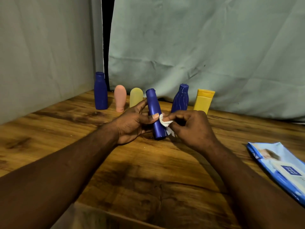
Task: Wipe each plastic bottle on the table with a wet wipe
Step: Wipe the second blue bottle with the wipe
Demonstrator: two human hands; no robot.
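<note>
Wiping the smooth dark-blue cylindrical plastic bottle (154, 104) looks to be the step in hand. The person's left hand (132, 123) curls thumb and fingers round the bottle's middle and holds it tilted, cap up. Whether its base touches the brown wood-grain table (148, 171) cannot be told. The right hand (191, 126) pinches a small crumpled white wet wipe (165, 121) against the bottle's right flank.

To do this well, the left hand would likely need to roll the bottle while the wipe runs from cap to base, so the strip under the thumb also gets cleaned. The plastic looks hard and glossy, probably slippery once damp, so a firm grip seems wise. The wipe is soft and bunched small, and opening it out would cover more surface.

Five more bottles stand in a row behind the held bottle:
- **To its left:** a tall shouldered dark-blue bottle (100, 93), a matte pink rounded tube (120, 100) and a pale yellow translucent rounded tube (136, 96).
- **To its right:** a blue bottle with wavy ribs (180, 100) — its grooves would want the wipe pressed in — and a boxy yellow flat-capped bottle (203, 100).

A soft blue film pack of wipes (280, 162) lies well to the held bottle's right, nearer the person
</note>
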